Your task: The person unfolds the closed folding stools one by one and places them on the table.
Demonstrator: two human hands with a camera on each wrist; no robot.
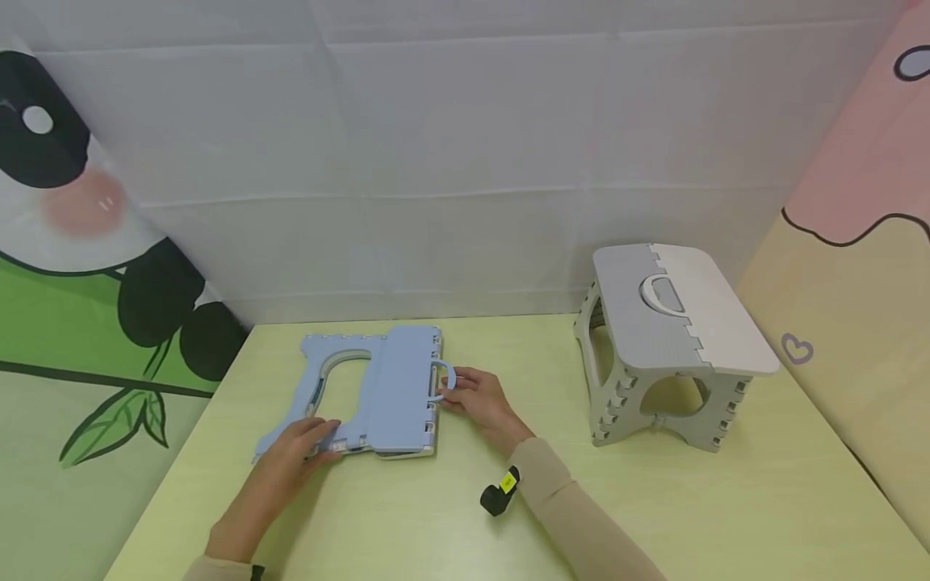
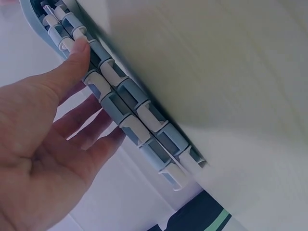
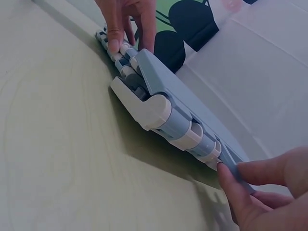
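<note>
A blue folding step stool (image 1: 400,387) lies folded flat on the table, its leg side toward the left. My left hand (image 1: 294,452) is at its near edge; in the left wrist view the thumb and fingers (image 2: 79,55) grip the hinged blue and white leg edge. At the right end my right hand (image 1: 483,403) pinches the blue carry handle (image 1: 449,381) between thumb and fingers. The right wrist view shows the folded stool (image 3: 178,115) from its hinge side, with that handle partly hidden by the right hand (image 3: 269,192).
A grey and white step stool (image 1: 676,323) stands unfolded at the right of the pale yellow table (image 1: 523,355). Behind the table hangs a white cloth (image 1: 465,161). Cartoon-printed cloths flank both sides. A black wrist device (image 1: 500,492) is by the right sleeve.
</note>
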